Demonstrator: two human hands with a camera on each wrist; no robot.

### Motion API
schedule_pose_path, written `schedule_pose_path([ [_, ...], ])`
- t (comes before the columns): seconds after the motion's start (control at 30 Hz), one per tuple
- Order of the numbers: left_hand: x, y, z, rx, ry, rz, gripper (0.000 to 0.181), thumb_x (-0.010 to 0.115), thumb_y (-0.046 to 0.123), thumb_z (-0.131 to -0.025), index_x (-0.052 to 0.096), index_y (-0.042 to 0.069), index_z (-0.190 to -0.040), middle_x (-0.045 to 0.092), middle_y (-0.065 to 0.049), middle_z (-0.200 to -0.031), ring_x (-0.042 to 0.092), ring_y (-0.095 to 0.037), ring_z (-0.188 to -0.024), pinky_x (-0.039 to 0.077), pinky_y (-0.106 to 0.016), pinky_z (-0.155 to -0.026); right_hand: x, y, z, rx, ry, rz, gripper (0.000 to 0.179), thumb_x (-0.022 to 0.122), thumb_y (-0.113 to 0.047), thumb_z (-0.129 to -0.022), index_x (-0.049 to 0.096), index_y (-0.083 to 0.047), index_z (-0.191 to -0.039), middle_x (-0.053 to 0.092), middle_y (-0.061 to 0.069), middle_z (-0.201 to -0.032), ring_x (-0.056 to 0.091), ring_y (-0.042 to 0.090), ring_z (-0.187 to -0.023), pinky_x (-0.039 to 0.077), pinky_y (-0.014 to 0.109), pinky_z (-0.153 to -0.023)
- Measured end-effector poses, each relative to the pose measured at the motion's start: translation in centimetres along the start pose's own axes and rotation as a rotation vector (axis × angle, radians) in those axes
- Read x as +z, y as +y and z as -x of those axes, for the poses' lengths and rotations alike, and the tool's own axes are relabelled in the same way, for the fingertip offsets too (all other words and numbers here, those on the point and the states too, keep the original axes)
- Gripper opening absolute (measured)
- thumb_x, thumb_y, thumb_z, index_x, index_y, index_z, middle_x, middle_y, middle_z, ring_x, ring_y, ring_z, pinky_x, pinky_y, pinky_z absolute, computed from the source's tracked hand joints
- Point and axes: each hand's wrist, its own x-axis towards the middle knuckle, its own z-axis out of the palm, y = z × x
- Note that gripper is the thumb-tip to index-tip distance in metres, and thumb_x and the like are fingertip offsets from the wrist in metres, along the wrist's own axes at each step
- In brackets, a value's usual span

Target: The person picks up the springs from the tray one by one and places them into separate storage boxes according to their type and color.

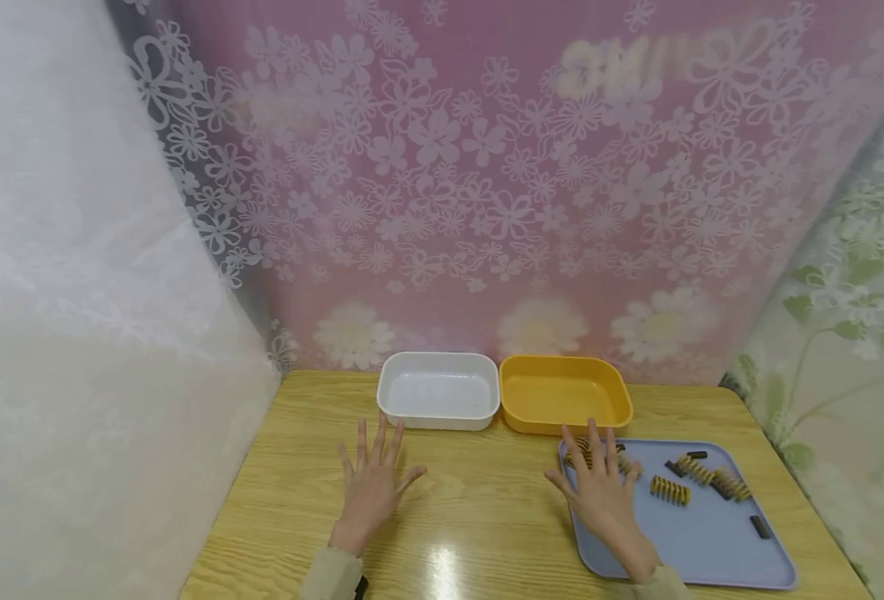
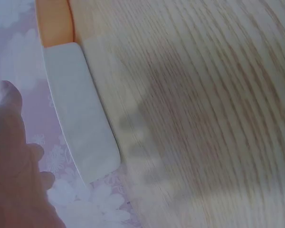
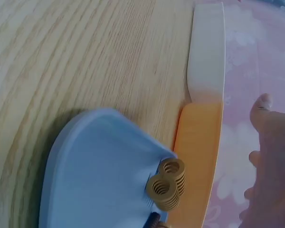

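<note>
My left hand (image 1: 370, 492), fingers spread, hovers above the wooden table in front of the white bin (image 1: 438, 421); it holds nothing. With its fingers spread too, my right hand (image 1: 605, 500) hangs over the left side of the blue tray (image 1: 711, 558), also holding nothing. On that tray lie several yellow coil springs (image 1: 670, 491) and several short black cylindrical pieces (image 1: 760, 527). Part of the spring group at the tray's back left corner is hidden behind my right fingers. The right wrist view shows two coil springs (image 3: 162, 191) side by side there.
A yellow bin (image 1: 565, 427) stands right beside the white one at the table's back edge, just behind the tray. The wooden table (image 1: 479, 508) reaches a pink flowered curtain (image 1: 442, 233) at the back. Pale cloth hangs at both sides.
</note>
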Motion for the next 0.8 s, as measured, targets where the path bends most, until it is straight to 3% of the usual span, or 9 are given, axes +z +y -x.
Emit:
schedule_pose_path([
  [0.13, -0.4, 0.4, -0.7, 0.023, 0.03, 0.019, 0.07, 0.068, 0.042, -0.095, 0.047, 0.006, -0.151, 0.044, -0.019, -0.155, 0.033, -0.047, -0.145, 0.02, -0.081, -0.107, -0.9, 0.5, -0.2, -0.045, 0.066, 0.025, 0.07, 0.066, -0.043, -0.097, 0.039, -0.021, -0.157, 0.022, 0.022, -0.165, 0.032, 0.055, -0.141, 0.024, 0.086, -0.097],
  [0.2, -0.8, 0.7, -1.1, 0.024, 0.043, 0.03, 0.061, 0.068, 0.036, -0.096, 0.052, 0.005, -0.147, 0.056, -0.019, -0.145, 0.047, -0.043, -0.137, 0.026, -0.078, -0.107, -1.5, 0.9, -0.3, -0.079, 0.134, 0.027, 0.059, 0.071, -0.035, -0.094, 0.055, -0.014, -0.147, 0.045, 0.024, -0.152, 0.054, 0.054, -0.122, 0.043, 0.076, -0.09],
  [0.27, -1.1, 1.1, -1.5, 0.026, 0.061, 0.058, 0.049, 0.068, 0.03, -0.098, 0.059, 0.004, -0.139, 0.066, -0.017, -0.131, 0.061, -0.039, -0.123, 0.035, -0.072, -0.106, -2.2, 1.4, -0.3, -0.095, 0.201, 0.021, 0.045, 0.076, -0.027, -0.091, 0.067, -0.01, -0.133, 0.065, 0.022, -0.13, 0.068, 0.045, -0.094, 0.057, 0.055, -0.073],
  [0.33, -1.3, 1.6, -2.1, 0.037, 0.093, 0.084, 0.035, 0.07, 0.023, -0.097, 0.067, 0.004, -0.127, 0.074, -0.012, -0.114, 0.071, -0.032, -0.104, 0.046, -0.063, -0.101, -2.9, 2.0, -0.2, -0.096, 0.252, 0.006, 0.033, 0.077, -0.022, -0.09, 0.074, -0.009, -0.12, 0.075, 0.015, -0.108, 0.07, 0.031, -0.072, 0.054, 0.038, -0.055],
  [0.4, -1.3, 2.2, -2.8, 0.068, 0.14, 0.108, 0.021, 0.073, 0.016, -0.095, 0.073, 0.006, -0.113, 0.077, -0.008, -0.099, 0.074, -0.026, -0.086, 0.057, -0.051, -0.089, -3.7, 2.8, 0.1, -0.087, 0.301, 0.012, 0.024, 0.078, -0.02, -0.089, 0.077, -0.012, -0.112, 0.077, 0.01, -0.091, 0.061, 0.016, -0.053, 0.039, 0.027, -0.039],
  [0.47, -1.2, 2.9, -3.4, 0.104, 0.186, 0.127, 0.012, 0.075, 0.012, -0.091, 0.076, 0.007, -0.102, 0.077, -0.004, -0.089, 0.073, -0.021, -0.075, 0.06, -0.041, -0.075, -4.4, 3.7, 0.2, -0.086, 0.35, 0.016, 0.019, 0.079, -0.02, -0.088, 0.079, -0.012, -0.105, 0.076, 0.008, -0.08, 0.049, 0.007, -0.043, 0.028, 0.023, -0.036],
  [0.53, -0.9, 3.7, -4.0, 0.14, 0.223, 0.121, 0.007, 0.078, 0.009, -0.088, 0.077, 0.008, -0.095, 0.077, -0.003, -0.085, 0.072, -0.018, -0.071, 0.06, -0.035, -0.067, -5.0, 4.8, 0.4, -0.09, 0.384, 0.039, 0.019, 0.079, -0.021, -0.087, 0.079, -0.012, -0.104, 0.075, 0.008, -0.079, 0.04, 0.002, -0.04, 0.024, 0.022, -0.036],
  [0.63, -0.2, 5.1, -4.7, 0.175, 0.243, 0.109, 0.006, 0.079, 0.011, -0.087, 0.076, 0.01, -0.092, 0.077, -0.001, -0.084, 0.072, -0.017, -0.07, 0.058, -0.031, -0.064, -6.0, 6.3, 0.7, -0.094, 0.43, 0.069, 0.019, 0.079, -0.021, -0.087, 0.079, -0.01, -0.103, 0.074, 0.012, -0.079, 0.04, 0.004, -0.038, 0.023, 0.023, -0.035],
  [0.8, 1.0, 7.8, -5.4, 0.206, 0.241, 0.12, 0.005, 0.077, 0.016, -0.09, 0.077, 0.013, -0.094, 0.076, 0.002, -0.086, 0.071, -0.016, -0.074, 0.058, -0.033, -0.068, -7.5, 9.0, 1.5, -0.084, 0.455, 0.093, 0.02, 0.074, -0.021, -0.093, 0.077, -0.008, -0.108, 0.074, 0.016, -0.085, 0.059, 0.023, -0.05, 0.032, 0.027, -0.036],
])
